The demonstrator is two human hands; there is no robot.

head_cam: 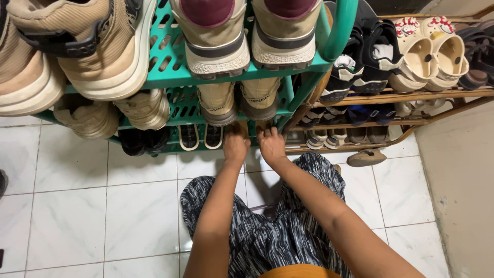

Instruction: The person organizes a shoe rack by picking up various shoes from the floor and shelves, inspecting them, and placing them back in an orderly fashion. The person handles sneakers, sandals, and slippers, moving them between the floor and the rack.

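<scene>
A green plastic shoe rack stands in front of me with tan boots and sneakers on its tiers. My left hand and my right hand reach side by side under its lower shelf, at floor level. The fingers of both are tucked under the shelf and hidden. Each hand seems to rest on a tan shoe on the lowest tier, but the grip cannot be made out. Directly above the hands sits a pair of tan boots with their heels toward me.
A wooden shoe rack stands to the right with black sneakers, cream clogs and sandals. One loose sandal lies on the white tiled floor. A beige wall closes the right side. My patterned trousers fill the foreground.
</scene>
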